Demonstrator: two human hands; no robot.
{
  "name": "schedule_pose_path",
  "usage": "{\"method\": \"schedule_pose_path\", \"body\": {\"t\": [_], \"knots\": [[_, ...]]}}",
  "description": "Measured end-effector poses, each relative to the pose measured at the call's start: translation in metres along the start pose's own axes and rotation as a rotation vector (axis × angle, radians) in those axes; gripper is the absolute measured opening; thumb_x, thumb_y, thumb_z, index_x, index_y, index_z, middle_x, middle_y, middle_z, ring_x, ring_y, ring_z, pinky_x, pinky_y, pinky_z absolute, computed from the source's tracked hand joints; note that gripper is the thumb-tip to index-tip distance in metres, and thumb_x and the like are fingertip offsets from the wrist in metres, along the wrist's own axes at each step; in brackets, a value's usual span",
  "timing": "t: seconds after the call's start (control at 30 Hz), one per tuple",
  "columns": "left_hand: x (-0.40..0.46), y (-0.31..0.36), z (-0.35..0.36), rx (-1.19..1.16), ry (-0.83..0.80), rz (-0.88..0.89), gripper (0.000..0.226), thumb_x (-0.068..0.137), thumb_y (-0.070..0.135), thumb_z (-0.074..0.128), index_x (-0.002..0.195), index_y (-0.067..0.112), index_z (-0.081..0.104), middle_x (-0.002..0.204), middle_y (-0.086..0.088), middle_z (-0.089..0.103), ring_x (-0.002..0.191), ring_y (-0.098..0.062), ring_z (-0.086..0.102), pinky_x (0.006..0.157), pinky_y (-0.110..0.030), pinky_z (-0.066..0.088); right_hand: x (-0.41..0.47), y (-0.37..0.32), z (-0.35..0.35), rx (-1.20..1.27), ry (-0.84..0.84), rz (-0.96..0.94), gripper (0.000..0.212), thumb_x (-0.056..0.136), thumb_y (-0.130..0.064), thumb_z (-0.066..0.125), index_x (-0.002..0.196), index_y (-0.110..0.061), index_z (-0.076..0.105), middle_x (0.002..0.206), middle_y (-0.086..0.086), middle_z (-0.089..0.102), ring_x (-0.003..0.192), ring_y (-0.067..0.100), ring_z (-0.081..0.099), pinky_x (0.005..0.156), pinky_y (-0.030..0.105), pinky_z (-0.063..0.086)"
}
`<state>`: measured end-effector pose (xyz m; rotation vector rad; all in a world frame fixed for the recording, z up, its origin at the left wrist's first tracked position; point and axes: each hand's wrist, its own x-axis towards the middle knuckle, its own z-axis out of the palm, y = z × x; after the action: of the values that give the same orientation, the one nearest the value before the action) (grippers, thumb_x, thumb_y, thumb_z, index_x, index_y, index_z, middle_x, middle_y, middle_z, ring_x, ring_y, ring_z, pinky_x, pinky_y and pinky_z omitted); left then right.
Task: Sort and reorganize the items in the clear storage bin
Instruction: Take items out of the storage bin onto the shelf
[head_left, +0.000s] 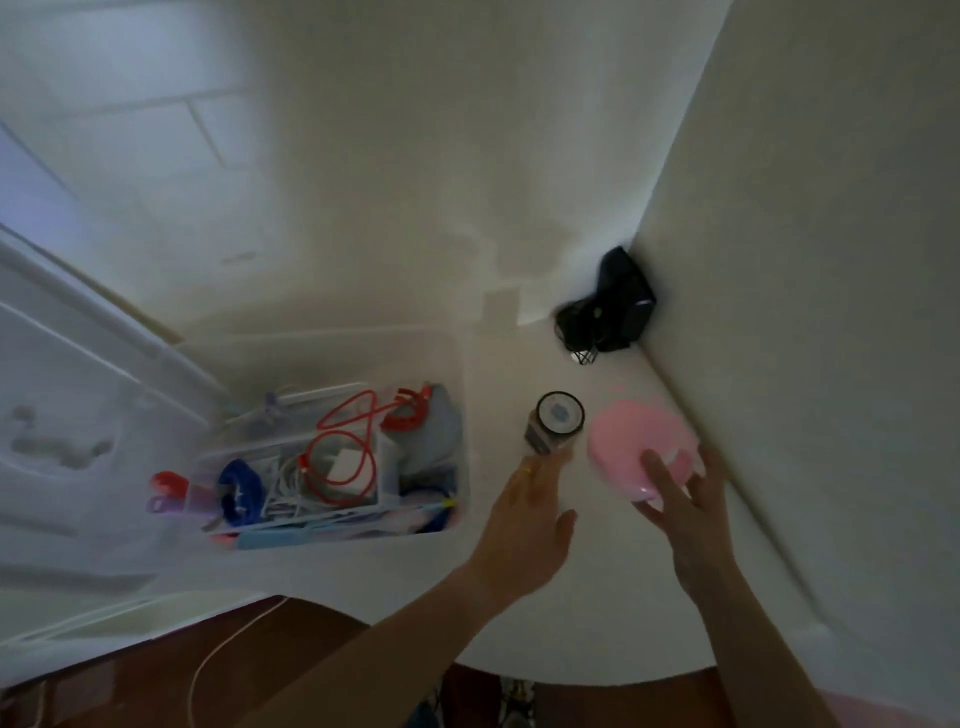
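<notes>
Two hands reach: right grip (680, 499) holds pink case (631, 447), left grip (530, 519) spread behind jar (556, 421).

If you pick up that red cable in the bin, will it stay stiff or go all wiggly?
Probably wiggly: the red cable already lies in loose loops inside the clear bin. It looks thin, so likely light. It may snag, because it rests tangled over white cords and a white plug.
</notes>
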<state>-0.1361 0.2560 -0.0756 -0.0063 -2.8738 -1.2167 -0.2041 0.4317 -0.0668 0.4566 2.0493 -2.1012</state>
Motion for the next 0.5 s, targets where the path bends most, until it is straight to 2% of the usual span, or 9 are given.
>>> {"method": "schedule_pose_path", "body": {"t": [0.1,0.17,0.23,0.33,0.43,0.5], "knots": [[-0.001,-0.033,0.051,0.254,-0.29,-0.262,0.051,0.095,0.022,0.05,0.145,0.019,0.036,0.144,-0.017,0.037,0.139,-0.032,0.028,0.112,-0.035,0.027,0.024,0.044,-0.015,-0.142,0.039,0.128,0.073,0.083,-0.026,0.076,0.144,-0.021,0.035,0.144,0.009,0.042,0.123,0.032,0.052,0.092,0.053,0.054],[0.0,-0.046,0.072,0.402,-0.375,-0.313,0.056,0.095,0.022,0.047,0.149,0.019,0.031,0.151,-0.023,0.025,0.141,-0.04,0.019,0.115,-0.042,0.02,0.037,0.069,-0.023,-0.283,0.066,0.144,0.082,0.077,-0.038,0.081,0.144,-0.023,0.036,0.142,0.013,0.043,0.12,0.035,0.053,0.093,0.058,0.052],[0.007,-0.05,0.083,0.413,-0.36,-0.334,0.061,0.093,0.02,0.048,0.151,0.023,0.028,0.153,-0.024,0.015,0.139,-0.044,0.017,0.116,-0.043,0.021,0.048,0.089,-0.029,-0.358,0.054,0.153,0.089,0.072,-0.05,0.08,0.146,-0.028,0.035,0.142,0.014,0.041,0.119,0.036,0.053,0.097,0.057,0.05],[0.015,-0.048,0.09,0.39,-0.362,-0.265,0.066,0.091,0.021,0.05,0.152,0.027,0.025,0.154,-0.022,0.018,0.139,-0.043,0.021,0.116,-0.044,0.024,0.054,0.096,-0.035,-0.387,0.034,0.169,0.083,0.086,-0.031,0.074,0.153,-0.02,0.027,0.151,0.013,0.037,0.131,0.033,0.045,0.109,0.051,0.039],[0.014,-0.037,0.072,0.34,-0.276,-0.192,0.066,0.089,0.02,0.056,0.151,0.022,0.033,0.15,-0.017,0.035,0.135,-0.038,0.038,0.111,-0.039,0.035,0.052,0.097,-0.041,-0.489,0.02,0.198,0.081,0.089,-0.032,0.07,0.154,-0.016,0.023,0.154,0.013,0.037,0.136,0.037,0.042,0.111,0.055,0.034],[0.009,-0.022,0.044,0.233,-0.102,-0.094,0.056,0.088,0.015,0.064,0.142,0.014,0.048,0.133,-0.014,0.055,0.116,-0.032,0.058,0.095,-0.033,0.049,0.047,0.083,-0.035,-0.626,0.071,0.159,0.082,0.088,-0.034,0.07,0.154,-0.017,0.024,0.153,0.016,0.038,0.134,0.04,0.044,0.111,0.055,0.035]]}}
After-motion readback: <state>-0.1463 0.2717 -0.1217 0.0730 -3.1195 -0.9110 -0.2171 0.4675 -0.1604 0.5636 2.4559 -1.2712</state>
